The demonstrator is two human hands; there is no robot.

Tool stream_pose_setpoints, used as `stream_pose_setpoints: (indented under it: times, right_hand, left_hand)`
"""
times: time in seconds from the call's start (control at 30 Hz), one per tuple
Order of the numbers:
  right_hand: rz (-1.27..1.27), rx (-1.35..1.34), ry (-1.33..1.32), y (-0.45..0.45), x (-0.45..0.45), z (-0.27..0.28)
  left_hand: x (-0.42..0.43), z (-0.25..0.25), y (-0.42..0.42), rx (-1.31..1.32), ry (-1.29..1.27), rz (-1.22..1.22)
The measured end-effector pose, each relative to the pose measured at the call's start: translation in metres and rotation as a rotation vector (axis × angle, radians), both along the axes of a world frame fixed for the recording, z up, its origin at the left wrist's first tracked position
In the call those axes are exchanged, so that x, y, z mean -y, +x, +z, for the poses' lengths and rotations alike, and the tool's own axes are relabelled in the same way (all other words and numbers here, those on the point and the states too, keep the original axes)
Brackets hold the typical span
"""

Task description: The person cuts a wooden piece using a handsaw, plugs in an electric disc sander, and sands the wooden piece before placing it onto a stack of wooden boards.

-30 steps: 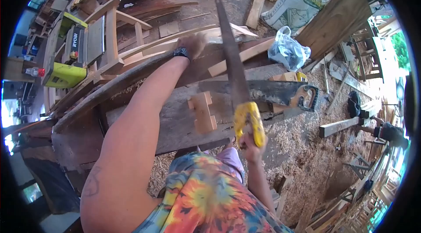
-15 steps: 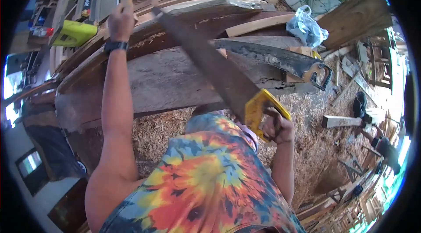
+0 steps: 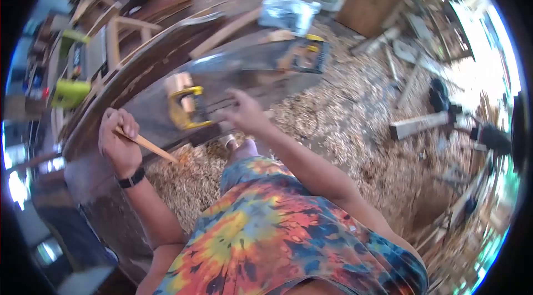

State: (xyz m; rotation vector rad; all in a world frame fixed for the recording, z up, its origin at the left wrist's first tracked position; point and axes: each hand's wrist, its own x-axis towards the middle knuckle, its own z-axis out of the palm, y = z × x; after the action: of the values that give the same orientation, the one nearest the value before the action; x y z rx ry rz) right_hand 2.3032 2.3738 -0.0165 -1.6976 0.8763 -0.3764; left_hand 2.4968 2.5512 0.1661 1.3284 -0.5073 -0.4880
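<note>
Presently, in the head view, the left hand is gripping a thin wooden stick near one end, fingers curling closed around it; the longer part is slanting down and toward the person's right, so the hold is probably leaving that length free and easy to steer; a dark wristband is circling the wrist just behind. The right hand is reaching over the near edge of the work surface, fingers about half open and slightly bent; no object is showing in the grasp, though blur is softening the fingertips. The yellow-handled saw is lying just beside that hand, its handle overlapping a pale wooden block in this view; whether the two are touching, cannot tell; the handle is sitting toward the body, presumably for easy reach. A dark-handled saw is resting at the far right part of the surface, its grip facing outward, likely keeping the blade away from the edge; a clear plastic bag is lying beyond it, near a pale wooden strip; curled shavings are covering much of the floor alongside.
</note>
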Motion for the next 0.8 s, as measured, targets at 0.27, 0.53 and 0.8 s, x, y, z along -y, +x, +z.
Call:
stream_pose_setpoints:
  times: [0.27, 0.53, 0.8]
  right_hand:
    - [0.106, 0.278, -0.270, -0.163, 0.070, 0.109]
    - [-0.127, -0.241, -0.300, -0.277, 0.155, 0.063]
    - [0.103, -0.694, -0.294, -0.310, 0.351, 0.046]
  left_hand:
    - [0.215, -0.012, -0.154, -0.645, -0.472, -0.701]
    - [0.367, -0.035, -0.156, -0.717, -0.427, -0.576]
    - [0.505, -0.100, -0.197, 0.491, 0.031, -0.632]
